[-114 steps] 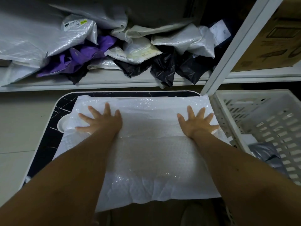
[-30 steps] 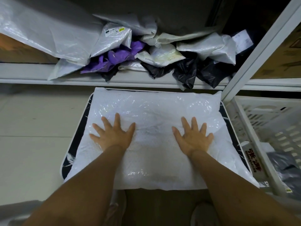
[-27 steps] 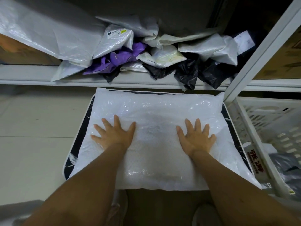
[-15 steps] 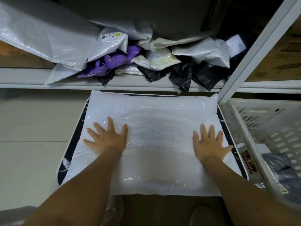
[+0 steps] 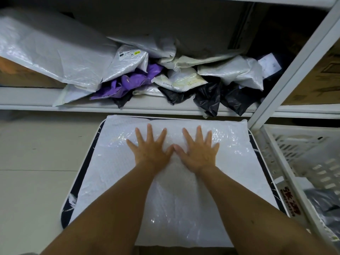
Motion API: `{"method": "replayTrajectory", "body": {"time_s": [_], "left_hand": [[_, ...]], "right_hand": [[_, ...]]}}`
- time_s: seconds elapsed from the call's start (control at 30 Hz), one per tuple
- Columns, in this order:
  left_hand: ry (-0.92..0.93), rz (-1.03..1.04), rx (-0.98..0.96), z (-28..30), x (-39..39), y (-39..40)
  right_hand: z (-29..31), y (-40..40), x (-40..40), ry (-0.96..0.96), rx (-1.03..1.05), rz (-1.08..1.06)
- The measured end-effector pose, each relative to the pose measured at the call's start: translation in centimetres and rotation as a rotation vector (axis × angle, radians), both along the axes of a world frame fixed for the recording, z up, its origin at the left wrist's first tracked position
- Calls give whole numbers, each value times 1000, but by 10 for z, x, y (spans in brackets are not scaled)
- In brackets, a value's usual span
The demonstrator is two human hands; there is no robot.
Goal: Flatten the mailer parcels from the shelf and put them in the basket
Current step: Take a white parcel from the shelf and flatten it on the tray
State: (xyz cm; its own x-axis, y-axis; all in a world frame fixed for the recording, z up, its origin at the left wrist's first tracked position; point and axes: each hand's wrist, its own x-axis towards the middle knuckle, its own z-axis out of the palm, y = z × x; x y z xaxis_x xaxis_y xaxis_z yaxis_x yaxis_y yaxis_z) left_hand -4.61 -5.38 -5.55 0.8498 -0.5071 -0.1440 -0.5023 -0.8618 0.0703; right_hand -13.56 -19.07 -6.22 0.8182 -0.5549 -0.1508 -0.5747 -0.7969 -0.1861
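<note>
A large white bubble mailer (image 5: 176, 199) lies flat across a small dark marble-patterned table (image 5: 67, 214). My left hand (image 5: 150, 147) and my right hand (image 5: 199, 149) press on its far middle, side by side, fingers spread and straight, thumbs almost touching. On the shelf (image 5: 36, 100) behind lies a heap of crumpled mailers: white (image 5: 233, 70), purple (image 5: 132, 81) and black (image 5: 207, 100). The white slatted basket (image 5: 287, 144) stands at the right, with a grey mailer (image 5: 325, 201) inside.
A white shelf upright (image 5: 287, 74) rises between the table and the basket. Cardboard boxes (image 5: 316, 81) sit on the shelf at the right. Pale tiled floor (image 5: 33, 162) lies to the left of the table.
Both hands have slid from wide apart on the mailer's near half to close together further up, near its far edge. The mailer stays on the table.
</note>
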Motion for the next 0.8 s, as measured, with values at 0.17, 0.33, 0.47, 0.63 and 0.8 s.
{"method": "replayTrajectory", "body": {"time_s": [0.17,0.33,0.47,0.63,0.8], "left_hand": [[64,6,82,-20,5,4],[58,45,28,-16,-1,8],[87,141,-68,-10,13,29],[-104,280,-266,28,48,63],[-300,442,-563,92,94,80]], "right_hand": [[-21,-7,-1,171,9,-36],[-17,-3,-2,168,21,-71],[-11,-3,-2,136,-4,-117],[13,6,8,-88,-212,-183],[51,23,50,-268,-198,-99]]}}
